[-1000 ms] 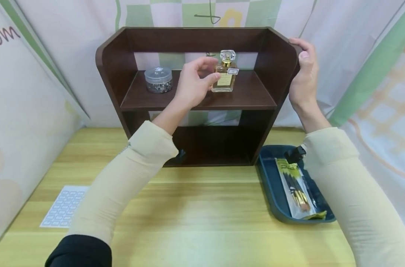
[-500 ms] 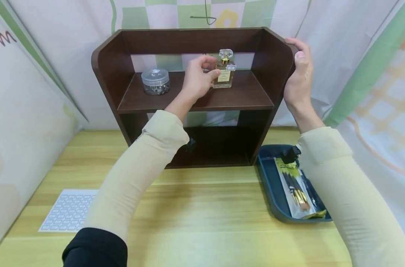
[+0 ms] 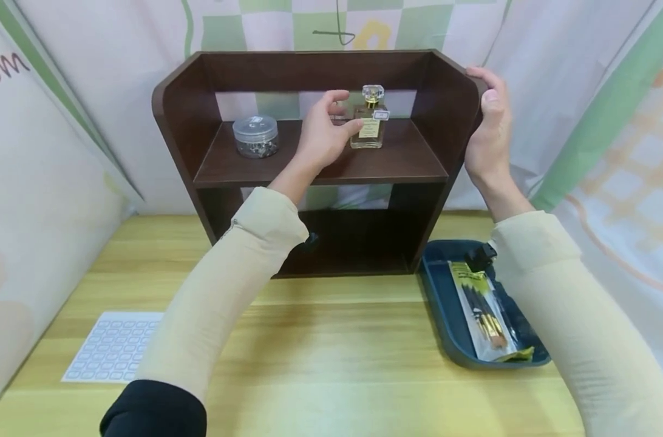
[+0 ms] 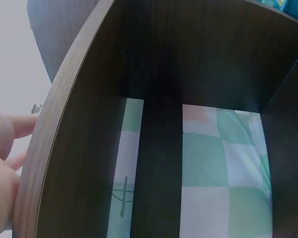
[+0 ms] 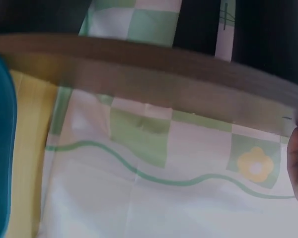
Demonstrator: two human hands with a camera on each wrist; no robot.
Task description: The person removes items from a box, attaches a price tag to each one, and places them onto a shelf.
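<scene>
On the upper board of a dark brown shelf point(image 3: 320, 176) stands an upright perfume bottle point(image 3: 369, 128) with a faceted clear stopper and a small white sticker at its neck. My left hand point(image 3: 323, 130) is just left of the bottle, thumb and forefinger spread apart; the thumb tip overlaps the bottle's left edge, and whether it touches cannot be told. My right hand point(image 3: 490, 127) grips the top of the shelf's right side panel, thumb in front, fingers around the outside. A round clear jar point(image 3: 255, 137) of small dark and silvery bits sits to the left on that board.
A blue tray point(image 3: 439, 303) with a packet of brushes point(image 3: 484, 315) lies right of the shelf on the wooden table point(image 3: 320, 352). A sheet of blank labels point(image 3: 110, 349) is at the left, partly under the left sleeve. Patterned cloth hangs behind.
My left thumb and forefinger have spread wider beside the perfume bottle, which stands on the upper board. The right hand keeps its grip on the side panel. The head view has shifted slightly.
</scene>
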